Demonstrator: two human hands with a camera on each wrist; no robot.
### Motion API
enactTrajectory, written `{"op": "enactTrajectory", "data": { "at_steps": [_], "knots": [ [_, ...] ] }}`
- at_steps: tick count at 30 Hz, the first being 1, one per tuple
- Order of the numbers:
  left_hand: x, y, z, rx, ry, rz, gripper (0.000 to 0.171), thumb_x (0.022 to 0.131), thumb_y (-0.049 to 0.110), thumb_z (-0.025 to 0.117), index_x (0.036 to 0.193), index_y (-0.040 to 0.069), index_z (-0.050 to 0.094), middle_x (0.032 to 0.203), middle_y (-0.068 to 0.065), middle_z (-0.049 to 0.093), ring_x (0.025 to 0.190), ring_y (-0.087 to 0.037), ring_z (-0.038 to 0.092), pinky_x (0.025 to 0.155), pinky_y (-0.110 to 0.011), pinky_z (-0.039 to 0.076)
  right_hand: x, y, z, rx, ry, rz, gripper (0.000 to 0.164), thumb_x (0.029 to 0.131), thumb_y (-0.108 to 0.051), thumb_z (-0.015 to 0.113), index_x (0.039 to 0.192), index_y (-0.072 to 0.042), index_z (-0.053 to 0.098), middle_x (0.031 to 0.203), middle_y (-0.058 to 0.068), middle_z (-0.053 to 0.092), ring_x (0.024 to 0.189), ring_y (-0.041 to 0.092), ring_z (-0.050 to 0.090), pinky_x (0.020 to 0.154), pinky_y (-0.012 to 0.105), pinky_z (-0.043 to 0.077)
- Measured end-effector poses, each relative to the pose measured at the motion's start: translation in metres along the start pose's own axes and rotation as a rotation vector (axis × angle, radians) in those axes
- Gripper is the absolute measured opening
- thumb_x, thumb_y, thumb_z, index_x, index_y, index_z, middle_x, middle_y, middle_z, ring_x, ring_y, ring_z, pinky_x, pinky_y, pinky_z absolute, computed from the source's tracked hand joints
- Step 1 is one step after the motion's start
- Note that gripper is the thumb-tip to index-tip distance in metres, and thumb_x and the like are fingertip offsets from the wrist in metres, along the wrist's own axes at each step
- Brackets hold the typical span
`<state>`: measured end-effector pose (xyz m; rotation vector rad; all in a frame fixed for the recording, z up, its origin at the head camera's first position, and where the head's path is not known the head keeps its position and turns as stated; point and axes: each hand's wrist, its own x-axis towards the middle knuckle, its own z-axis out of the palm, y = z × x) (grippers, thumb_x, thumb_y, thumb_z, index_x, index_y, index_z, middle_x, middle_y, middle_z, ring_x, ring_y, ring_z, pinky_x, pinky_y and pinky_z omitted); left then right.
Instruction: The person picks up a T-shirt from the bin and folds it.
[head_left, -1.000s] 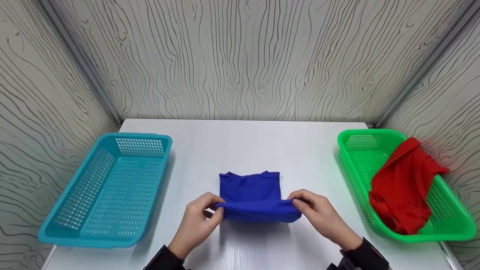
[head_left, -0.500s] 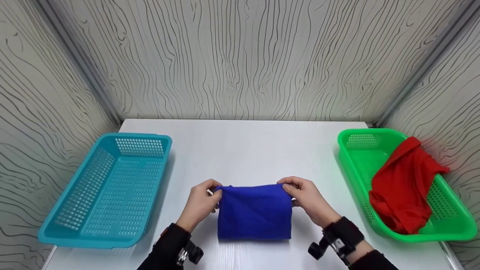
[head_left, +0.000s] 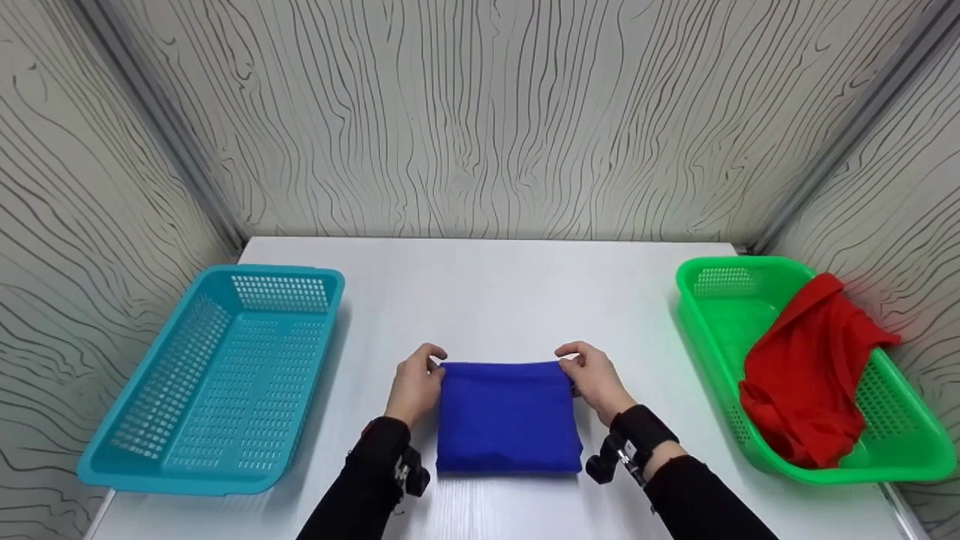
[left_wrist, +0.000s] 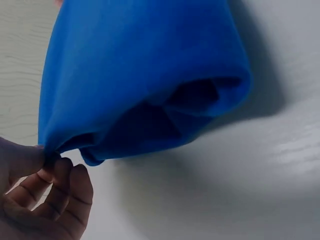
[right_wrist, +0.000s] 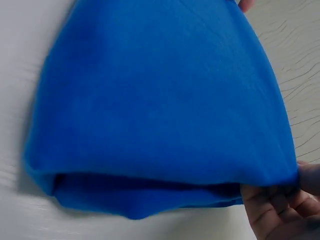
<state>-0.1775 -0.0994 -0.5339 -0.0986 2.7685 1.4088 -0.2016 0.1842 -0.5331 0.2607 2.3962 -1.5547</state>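
A blue shirt (head_left: pixel 508 420), folded into a rectangle, lies on the white table in front of the person. At its far left corner, the left hand (head_left: pixel 416 382) pinches the cloth between thumb and fingers. The right hand (head_left: pixel 596 379) does the same at the far right corner; in the head view both index fingers reach past the edge. In the left wrist view the shirt (left_wrist: pixel 145 65) shows open folds at its side, near the pinching left hand (left_wrist: pixel 45 190). Layered folds also show on the shirt (right_wrist: pixel 160 110) in the right wrist view, where the right hand (right_wrist: pixel 285 205) grips the corner.
A teal perforated basket (head_left: pixel 311 390) with nothing in it stands at the left. On the right, a green basket (head_left: pixel 701 352) holds a crumpled red cloth (head_left: pixel 806 375) that hangs over its rim. Patterned walls (head_left: pixel 480 120) enclose the back and sides of the white table (head_left: pixel 495 300).
Both hands carried the shirt's near edge up and away to its far edge, folding it over. The cloth now lies flatter, and the hands have come slightly farther forward.
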Motion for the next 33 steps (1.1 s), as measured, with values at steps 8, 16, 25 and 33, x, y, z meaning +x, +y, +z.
{"op": "enactTrajectory", "data": {
  "at_steps": [8,16,25,33],
  "knots": [
    [-0.027,-0.013,0.002,-0.137,-0.188,-0.104,0.064,0.089,0.021,0.063,0.145,0.009,0.033,0.088,-0.007,0.059,0.063,-0.014,0.054,0.053,-0.027,0.047,-0.03,0.018,-0.001,-0.033,-0.067,0.0,0.052,0.092,-0.029,0.062,0.14,-0.016,0.044,0.078,-0.001,0.054,0.069,0.014,0.053,0.059,0.026,0.044],
    [-0.054,-0.023,-0.005,-0.202,-0.219,-0.088,0.078,0.09,0.016,0.063,0.153,0.009,0.017,0.08,-0.001,0.058,0.063,-0.012,0.051,0.058,-0.026,0.045,-0.06,0.031,0.002,0.006,-0.107,-0.011,0.058,0.093,-0.02,0.061,0.145,-0.022,0.034,0.072,-0.004,0.049,0.062,0.01,0.043,0.054,0.023,0.035],
    [-0.088,-0.038,-0.014,-0.242,-0.412,-0.062,0.104,0.076,0.002,0.071,0.155,0.01,0.004,0.079,0.001,0.056,0.073,-0.011,0.051,0.065,-0.022,0.043,-0.086,0.051,-0.008,0.025,-0.34,-0.007,0.081,0.087,-0.018,0.068,0.152,-0.017,0.019,0.079,-0.004,0.051,0.072,0.011,0.046,0.064,0.022,0.036],
    [-0.073,-0.026,-0.036,-0.018,-0.384,0.064,0.084,0.083,0.012,0.069,0.153,0.007,0.023,0.096,-0.009,0.064,0.083,-0.017,0.059,0.068,-0.026,0.048,-0.071,0.033,-0.034,-0.167,-0.223,-0.096,0.062,0.091,-0.022,0.064,0.145,-0.009,0.037,0.095,0.004,0.066,0.088,0.013,0.057,0.073,0.024,0.044]
  ]
}}
